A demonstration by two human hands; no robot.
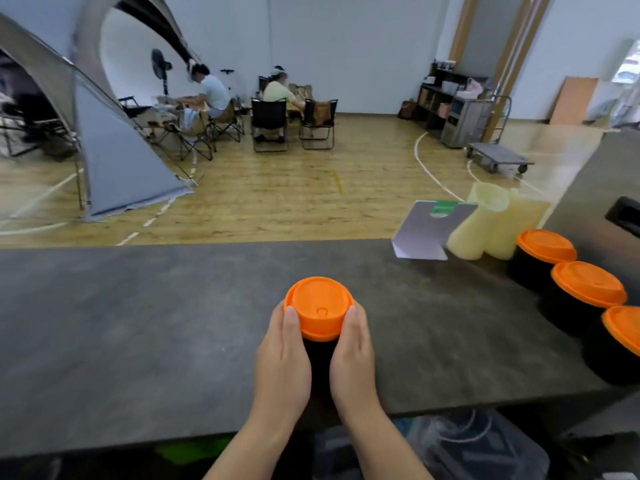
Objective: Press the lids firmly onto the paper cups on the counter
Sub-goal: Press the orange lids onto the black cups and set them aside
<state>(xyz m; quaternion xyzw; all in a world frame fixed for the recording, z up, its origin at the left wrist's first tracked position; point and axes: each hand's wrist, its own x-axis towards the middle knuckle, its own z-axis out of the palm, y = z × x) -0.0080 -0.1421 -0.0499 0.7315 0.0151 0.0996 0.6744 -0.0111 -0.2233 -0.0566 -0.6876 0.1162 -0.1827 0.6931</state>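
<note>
A black paper cup [320, 355] stands on the dark grey counter [138, 323] straight in front of me, topped by an orange lid [318, 306]. My left hand [282, 362] wraps the cup's left side with the thumb against the lid's rim. My right hand [353, 358] mirrors it on the right side, thumb at the rim. At the right edge stand three more black cups with orange lids: a far one [545, 245], a middle one [588, 282] and a near one [623, 330], cut off by the frame.
Sleeves of pale stacked cups [491, 230] and a grey card packet [427, 230] lie at the counter's far right. A dark slot [625, 214] sits in the raised side surface. Beyond the counter are a wooden floor, a tent, folding chairs and two seated people.
</note>
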